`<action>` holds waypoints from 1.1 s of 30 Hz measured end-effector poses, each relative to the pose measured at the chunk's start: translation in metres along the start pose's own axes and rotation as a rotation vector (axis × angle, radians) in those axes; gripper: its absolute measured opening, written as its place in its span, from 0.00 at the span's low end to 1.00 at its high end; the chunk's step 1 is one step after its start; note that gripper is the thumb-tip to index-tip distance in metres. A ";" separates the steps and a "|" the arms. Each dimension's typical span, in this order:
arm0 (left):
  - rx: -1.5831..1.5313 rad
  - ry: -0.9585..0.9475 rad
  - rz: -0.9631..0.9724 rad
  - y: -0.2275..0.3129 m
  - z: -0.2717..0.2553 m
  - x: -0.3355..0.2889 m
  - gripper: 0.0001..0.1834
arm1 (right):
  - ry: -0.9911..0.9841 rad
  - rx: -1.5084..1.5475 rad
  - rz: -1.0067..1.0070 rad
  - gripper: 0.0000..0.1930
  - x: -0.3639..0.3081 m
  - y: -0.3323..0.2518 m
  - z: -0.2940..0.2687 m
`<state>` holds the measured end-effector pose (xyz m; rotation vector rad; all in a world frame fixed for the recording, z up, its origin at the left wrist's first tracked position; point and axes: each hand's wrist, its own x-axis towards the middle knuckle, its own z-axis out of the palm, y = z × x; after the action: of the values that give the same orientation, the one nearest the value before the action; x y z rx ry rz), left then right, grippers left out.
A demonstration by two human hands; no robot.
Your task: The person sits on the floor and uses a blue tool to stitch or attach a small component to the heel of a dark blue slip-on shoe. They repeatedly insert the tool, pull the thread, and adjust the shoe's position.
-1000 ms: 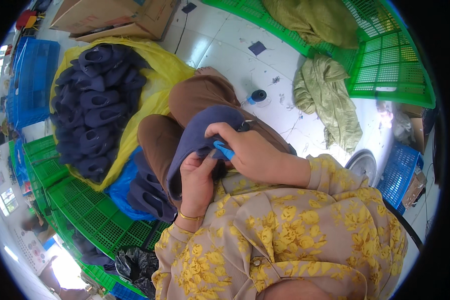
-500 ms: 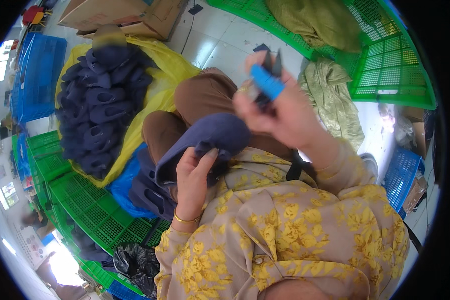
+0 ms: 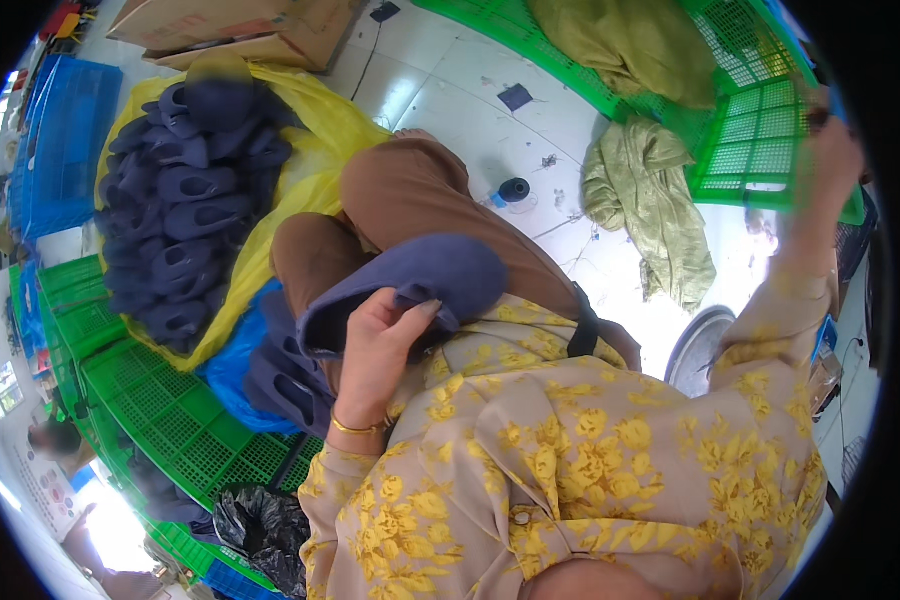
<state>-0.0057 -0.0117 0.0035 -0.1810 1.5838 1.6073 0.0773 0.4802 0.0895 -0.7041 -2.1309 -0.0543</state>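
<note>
My left hand [image 3: 375, 335] is closed on a navy fabric slipper [image 3: 460, 265], pinching the cloth at its opening with thumb and fingers. The slipper lies across my lap, its rounded end to the right. Out at the far right, beside the green crate [image 3: 750, 160], my right hand [image 3: 832, 165] is stretched away from me and smeared by motion. Something dark shows at its fingertips, too blurred to name. More navy slippers [image 3: 285, 375] are by my left thigh on blue plastic. A large heap of similar slippers [image 3: 195, 220] fills a yellow bag [image 3: 320, 120] at the left.
Several green crates [image 3: 185, 410] stand at the left, with a black plastic bag [image 3: 265, 525] nearer me. Olive sacking [image 3: 650, 190], a round metal pan [image 3: 695, 345] and a small black-and-blue object [image 3: 513, 190] are on the tiled floor. A cardboard box [image 3: 260, 30] stands at the back.
My right hand has swung from above my lap to the far right; the dark tool with a blue band it held no longer shows clearly. My left hand keeps its hold on the slipper.
</note>
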 end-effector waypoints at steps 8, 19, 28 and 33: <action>-0.128 -0.117 -0.037 0.001 -0.014 0.003 0.12 | -1.117 1.165 -0.175 0.15 -0.154 -0.201 -0.006; -0.139 -0.104 -0.042 0.002 -0.013 0.001 0.11 | -1.161 0.979 -0.519 0.17 -0.178 -0.225 -0.013; -0.152 -0.090 -0.056 0.005 -0.009 0.000 0.09 | -1.166 0.985 -0.551 0.13 -0.176 -0.225 -0.011; -0.157 -0.084 -0.048 0.004 -0.009 0.000 0.09 | -1.144 0.979 -0.585 0.10 -0.177 -0.229 -0.010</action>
<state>-0.0124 -0.0191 0.0052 -0.2302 1.3802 1.6799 0.0523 0.2030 0.0100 0.6586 -2.8534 1.2432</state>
